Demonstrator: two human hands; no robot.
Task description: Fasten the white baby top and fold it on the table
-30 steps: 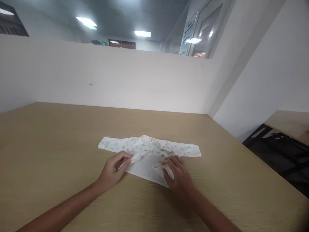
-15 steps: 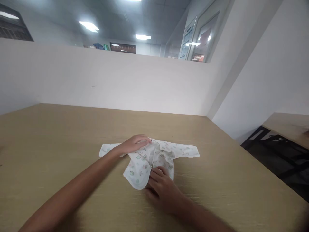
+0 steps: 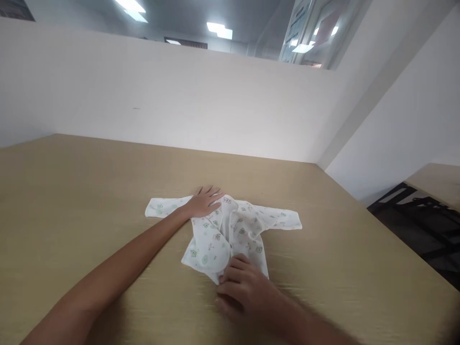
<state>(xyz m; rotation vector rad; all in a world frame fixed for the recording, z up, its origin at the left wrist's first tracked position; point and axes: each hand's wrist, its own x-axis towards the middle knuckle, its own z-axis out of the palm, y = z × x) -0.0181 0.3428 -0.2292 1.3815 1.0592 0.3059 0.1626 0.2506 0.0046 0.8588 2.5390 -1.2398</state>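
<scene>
Head view: our small shirt (image 3: 210,244) lies on the bench (image 3: 108,182), sleeves (image 3: 280,218) laid out, front creases seemingly left to smooth; left grip (image 3: 204,203) spread flat beside the collar (image 3: 227,201), right grip (image 3: 244,283) curled near the hem (image 3: 196,266), whether pinching we cannot tell.

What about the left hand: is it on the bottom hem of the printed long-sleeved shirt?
No, the left hand lies spread beside the collar of the printed long-sleeved shirt.

thin cloth shirt (image 3: 210,249), matt, soft-looking, lightly wrinkled at front, wood-look tabletop (image 3: 108,182), fine streaky grain, low sheen, white partition (image 3: 179,96) smooth and matt, painted-looking, dark frame (image 3: 413,192) at right metal-looking, pane (image 3: 327,28) at upper right glossy, glass-like, bright reflections
</scene>
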